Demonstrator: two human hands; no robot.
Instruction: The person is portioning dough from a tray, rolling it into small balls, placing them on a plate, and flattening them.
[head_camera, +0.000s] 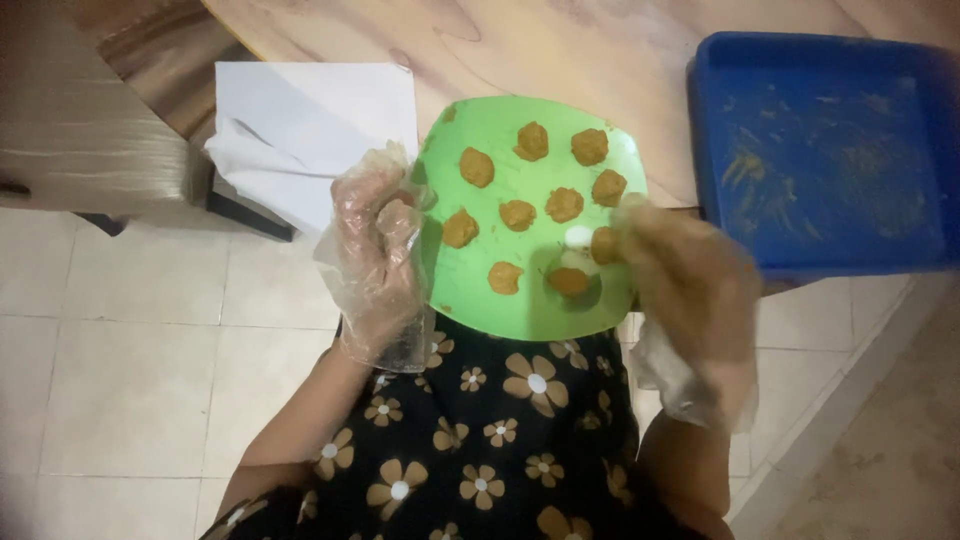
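On the table's near edge sits a green plate (530, 290), overhanging toward the person's lap. Head view only.

Left hand (375, 255), in a clear plastic glove, is cupped closed around a brown dough ball (397, 215), just beside the plate's left rim. Right hand (685, 290), also gloved, is blurred; fingers sit at the plate's right rim touching or pinching another ball (604, 244). Can't tell if it's gripping the ball or the plate edge.

Handling, my read: balls look soft, light, a bit sticky and easily dented. Take each with fingertips from the sides, light pressure, no squeezing. Gloves look loose and slippery, so grip is poor.

Containers:
- Green plate: about ten more brown balls (531, 141) spread in rough rows, apart from each other, near-centre patch bare.
- Blue tray (720, 150) at the table's right side, just beside the plate: no balls, only brownish smears and crumbs on the bottom.

White paper (300, 120) lies at the table's left edge, hanging partly over it. Tiled floor (130, 380) below.
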